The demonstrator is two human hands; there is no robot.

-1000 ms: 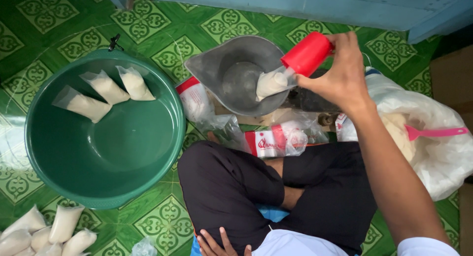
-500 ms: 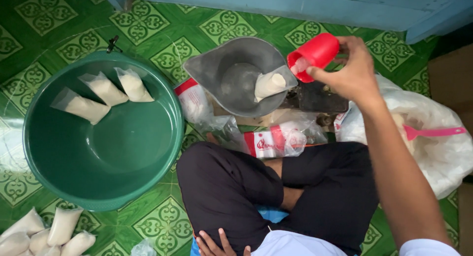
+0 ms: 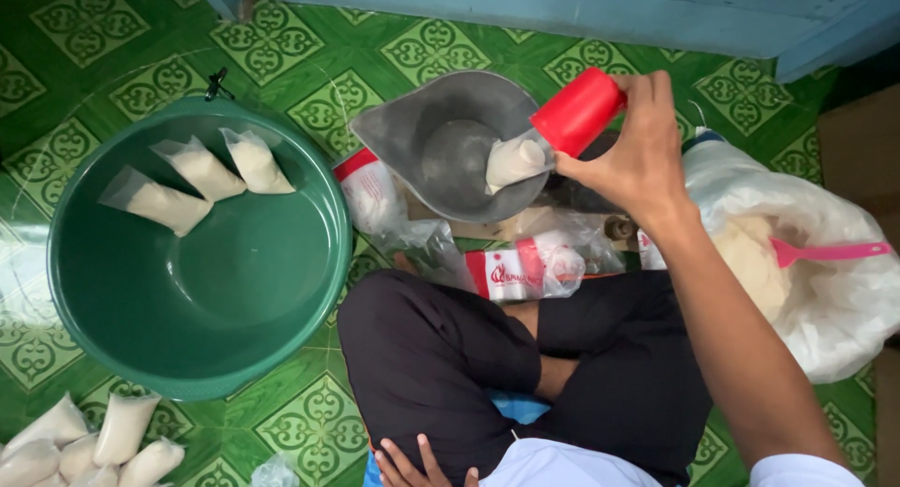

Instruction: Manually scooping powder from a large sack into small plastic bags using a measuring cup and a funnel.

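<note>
My right hand (image 3: 634, 159) grips a red plastic cup (image 3: 576, 111), tipped on its side at the right rim of a grey metal scoop-shaped pan (image 3: 448, 140). A small clear bag of white powder (image 3: 514, 161) lies inside the pan just under the cup. My left hand (image 3: 412, 464) rests low on my lap at the bottom edge, fingers spread, holding nothing. I sit cross-legged in black trousers (image 3: 441, 356).
A green basin (image 3: 202, 281) at left holds three filled bags (image 3: 202, 173). More filled bags (image 3: 84, 440) lie at bottom left. A large sack of white powder (image 3: 816, 290) with a pink scoop (image 3: 830, 253) sits right. Red-and-white plastic wrappers (image 3: 516, 267) lie under the pan.
My right hand has shifted and turned the red cup slightly, keeping it at the pan's right rim; the small bag in the pan stays put. The left hand has not moved.
</note>
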